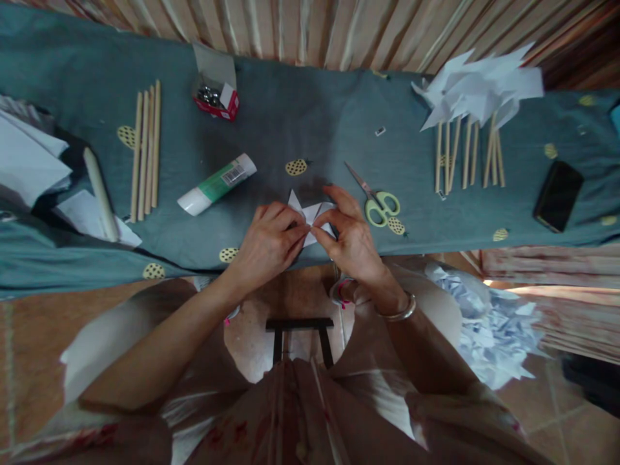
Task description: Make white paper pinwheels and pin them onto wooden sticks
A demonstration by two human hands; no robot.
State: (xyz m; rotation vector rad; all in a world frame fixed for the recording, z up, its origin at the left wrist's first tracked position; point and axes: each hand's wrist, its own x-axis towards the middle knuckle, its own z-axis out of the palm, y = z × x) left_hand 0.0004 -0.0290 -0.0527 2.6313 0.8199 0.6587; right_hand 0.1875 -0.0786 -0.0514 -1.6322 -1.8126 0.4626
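Observation:
Both my hands meet over a small folded white paper piece (310,216) at the near edge of the table, which is covered in a grey-blue cloth (310,110). My left hand (268,242) pinches the paper's left side with bent fingers. My right hand (349,236), with a metal bangle on the wrist, pinches its right side. Pointed flaps of the paper stick up between my fingers. Green-handled scissors (378,200) lie just right of my right hand. A white and green glue stick (216,184) lies to the left.
Wooden sticks (146,148) lie at the left, with more sticks (467,155) at the right under a heap of finished white paper shapes (479,87). A red box of pins (216,97) stands at the back. A black phone (558,196) lies far right. Paper scraps (494,323) cover the floor.

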